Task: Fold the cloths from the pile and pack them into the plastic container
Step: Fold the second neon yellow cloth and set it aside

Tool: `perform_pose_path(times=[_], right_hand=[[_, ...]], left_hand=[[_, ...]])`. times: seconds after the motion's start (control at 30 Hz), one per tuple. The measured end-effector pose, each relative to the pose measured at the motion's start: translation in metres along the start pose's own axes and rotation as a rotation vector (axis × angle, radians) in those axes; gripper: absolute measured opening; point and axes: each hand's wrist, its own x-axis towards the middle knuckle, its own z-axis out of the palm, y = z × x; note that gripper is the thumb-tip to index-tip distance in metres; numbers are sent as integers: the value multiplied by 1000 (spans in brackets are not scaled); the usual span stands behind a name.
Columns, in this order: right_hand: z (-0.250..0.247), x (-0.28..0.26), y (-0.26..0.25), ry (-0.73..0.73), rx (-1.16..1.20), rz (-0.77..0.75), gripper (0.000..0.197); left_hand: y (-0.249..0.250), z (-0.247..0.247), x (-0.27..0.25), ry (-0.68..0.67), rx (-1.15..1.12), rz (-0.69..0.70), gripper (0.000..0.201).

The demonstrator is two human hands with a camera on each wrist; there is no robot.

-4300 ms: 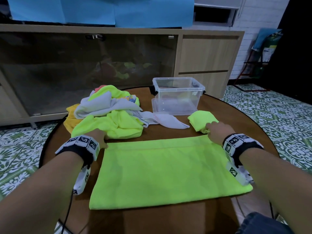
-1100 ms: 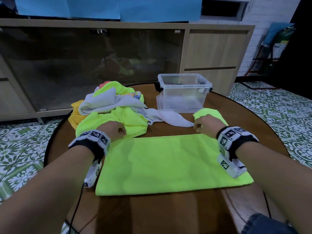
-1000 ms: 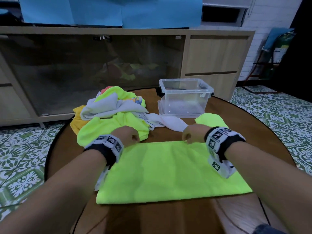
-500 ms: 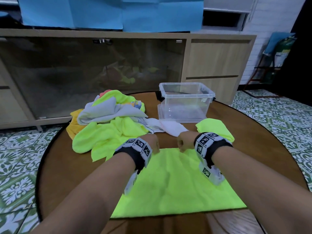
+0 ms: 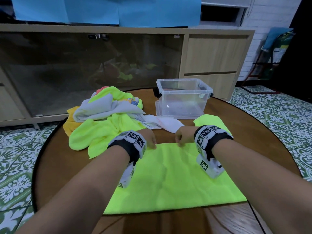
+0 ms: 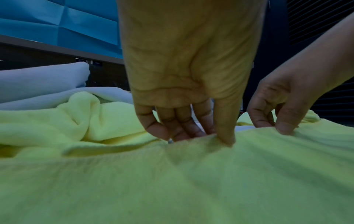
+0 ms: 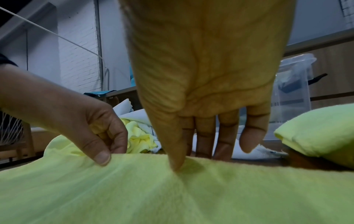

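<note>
From the head view, the left hand (image 5: pixel 148 136) and right hand (image 5: pixel 184 135) sit close together at the far edge of the spread yellow cloth (image 5: pixel 177 179) on the round wooden table (image 5: pixel 54 159). The pile (image 5: pixel 104 119) lies far left, the plastic container (image 5: pixel 183 98) far right, a tiled floor (image 5: pixel 16 166) around.

The left wrist view shows thumb and fingers (image 6: pixel 161 128) pinching that edge.

The right wrist view shows the same pinch, a folded cloth (image 7: pixel 316 133) to the right.

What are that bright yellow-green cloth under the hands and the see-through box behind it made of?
The yellow-green cloth looks like soft, fuzzy microfibre or terry: matte, napped, wrinkling where the left hand and right hand pinch it. The box looks like clear, glossy rigid plastic; the table shows through its walls.
</note>
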Motion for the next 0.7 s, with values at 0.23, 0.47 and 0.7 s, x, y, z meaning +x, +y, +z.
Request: perform_pose_path(times=[0.23,0.47,0.7], right_hand=[[7,12,1,25,57,91,14],[19,17,3,62,-24,115,24],[31,-10,2,239,-244,71,38]], left_hand=[[-10,2,13,65,22,-73,29],[-1,2,6,54,67,-86,31],[9,31,-10,165,285,-4,50]])
